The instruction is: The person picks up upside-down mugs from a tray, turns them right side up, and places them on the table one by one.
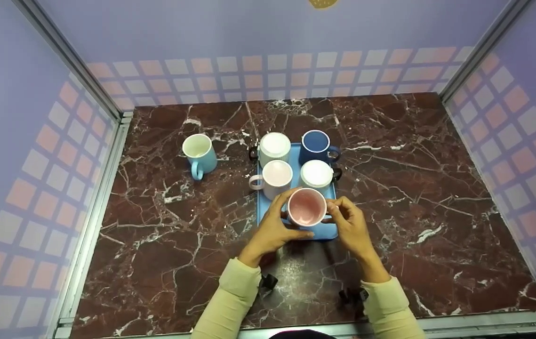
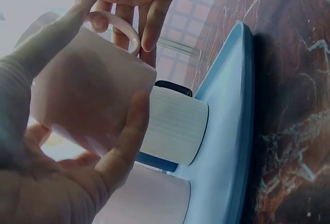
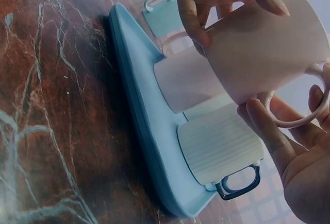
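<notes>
Over the near end of the blue tray (image 1: 322, 231), both hands hold a pink mug (image 1: 306, 207) raised, its mouth facing up. My left hand (image 1: 270, 230) grips the mug's body from the left, thumb on the near side. On the other side, my right hand (image 1: 355, 230) pinches the mug's handle (image 3: 294, 123). Behind it on the tray are another pink mug (image 1: 277, 181) with its handle to the left, a white mug (image 1: 316, 175) with a black handle, a second white mug (image 1: 275, 147), and a dark blue mug (image 1: 315, 147).
Left of the tray, a light blue mug (image 1: 202, 155) stands alone on the dark red marbled table (image 1: 164, 245). Tiled-pattern walls (image 1: 244, 70) enclose the table at the back and sides. A small black object (image 1: 268, 281) is by the left sleeve.
</notes>
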Motion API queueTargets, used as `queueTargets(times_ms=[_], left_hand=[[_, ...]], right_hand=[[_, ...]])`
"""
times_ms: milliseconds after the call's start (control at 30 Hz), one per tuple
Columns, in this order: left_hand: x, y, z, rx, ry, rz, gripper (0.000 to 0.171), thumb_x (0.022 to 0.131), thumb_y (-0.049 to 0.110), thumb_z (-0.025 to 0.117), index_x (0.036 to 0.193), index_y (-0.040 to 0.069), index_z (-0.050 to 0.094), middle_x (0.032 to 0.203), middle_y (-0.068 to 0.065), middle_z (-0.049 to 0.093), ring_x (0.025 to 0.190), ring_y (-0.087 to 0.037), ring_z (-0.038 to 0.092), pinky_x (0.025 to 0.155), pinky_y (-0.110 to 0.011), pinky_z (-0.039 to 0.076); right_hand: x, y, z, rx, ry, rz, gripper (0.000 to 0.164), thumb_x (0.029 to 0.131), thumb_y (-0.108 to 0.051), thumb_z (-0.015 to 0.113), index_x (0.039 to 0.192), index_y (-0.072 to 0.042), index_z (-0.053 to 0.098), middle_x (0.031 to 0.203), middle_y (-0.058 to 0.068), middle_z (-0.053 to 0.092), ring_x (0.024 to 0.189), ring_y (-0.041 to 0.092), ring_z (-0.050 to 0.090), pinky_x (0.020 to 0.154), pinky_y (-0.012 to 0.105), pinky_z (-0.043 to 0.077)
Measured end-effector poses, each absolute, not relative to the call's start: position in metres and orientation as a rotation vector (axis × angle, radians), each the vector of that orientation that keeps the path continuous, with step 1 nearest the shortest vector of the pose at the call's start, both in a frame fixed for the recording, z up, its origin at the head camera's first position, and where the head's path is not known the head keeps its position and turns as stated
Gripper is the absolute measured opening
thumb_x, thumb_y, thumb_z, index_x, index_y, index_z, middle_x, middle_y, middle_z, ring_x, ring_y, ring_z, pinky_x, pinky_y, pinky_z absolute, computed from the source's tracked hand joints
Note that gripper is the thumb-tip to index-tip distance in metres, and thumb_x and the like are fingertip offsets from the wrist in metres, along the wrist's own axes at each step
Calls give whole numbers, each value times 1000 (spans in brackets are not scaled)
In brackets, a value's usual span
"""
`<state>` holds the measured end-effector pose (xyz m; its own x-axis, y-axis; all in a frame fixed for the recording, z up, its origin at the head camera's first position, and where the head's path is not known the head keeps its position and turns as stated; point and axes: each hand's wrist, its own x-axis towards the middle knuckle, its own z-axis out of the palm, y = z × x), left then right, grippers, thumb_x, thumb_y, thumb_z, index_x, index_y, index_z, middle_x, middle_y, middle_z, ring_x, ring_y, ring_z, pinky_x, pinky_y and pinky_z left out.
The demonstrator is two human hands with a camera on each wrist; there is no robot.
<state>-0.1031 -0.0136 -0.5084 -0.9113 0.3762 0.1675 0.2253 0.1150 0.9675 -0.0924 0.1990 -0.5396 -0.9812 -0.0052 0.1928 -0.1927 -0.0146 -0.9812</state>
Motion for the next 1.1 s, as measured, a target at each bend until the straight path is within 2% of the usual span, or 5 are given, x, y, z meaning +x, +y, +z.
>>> queueTargets(times_ms=[200,333,533,833,1100], left_hand=[[-104,-11,-511,533,2243,1969,91,61,13,92,140,13,46,139,-15,50,128,-38,47,106,-49,38],[-109,-10,-525,490,2256,1945,93,63,16,92,143,14,44,139,-16,50,128,-36,47,104,-50,41],[-114,-10,-543,464,2244,1938,94,62,28,92,143,26,44,137,-5,53,126,-30,50,99,-47,45],[-113,-11,-541,434,2287,1864,90,62,44,90,140,35,45,132,6,56,121,-18,53,102,-42,42],[-111,-12,-540,429,2267,1818,93,65,42,88,144,28,41,136,3,53,128,-17,48,111,-45,35]], right_hand=[[-91,195,-529,123,-2185,2136,21,100,-9,50,93,10,57,112,28,65,97,44,65,75,62,53],[-92,193,-529,104,-2212,2133,22,101,-13,49,97,6,59,106,29,64,93,35,66,72,58,55],[-96,193,-537,134,-2262,2134,26,103,-20,47,99,4,58,95,30,62,82,21,66,71,54,56],[-96,192,-536,144,-2262,2251,30,104,-27,43,92,-1,53,85,17,59,81,32,60,70,56,55],[-96,192,-537,224,-2225,2244,35,105,-22,42,87,8,50,74,28,49,67,28,57,65,44,56]])
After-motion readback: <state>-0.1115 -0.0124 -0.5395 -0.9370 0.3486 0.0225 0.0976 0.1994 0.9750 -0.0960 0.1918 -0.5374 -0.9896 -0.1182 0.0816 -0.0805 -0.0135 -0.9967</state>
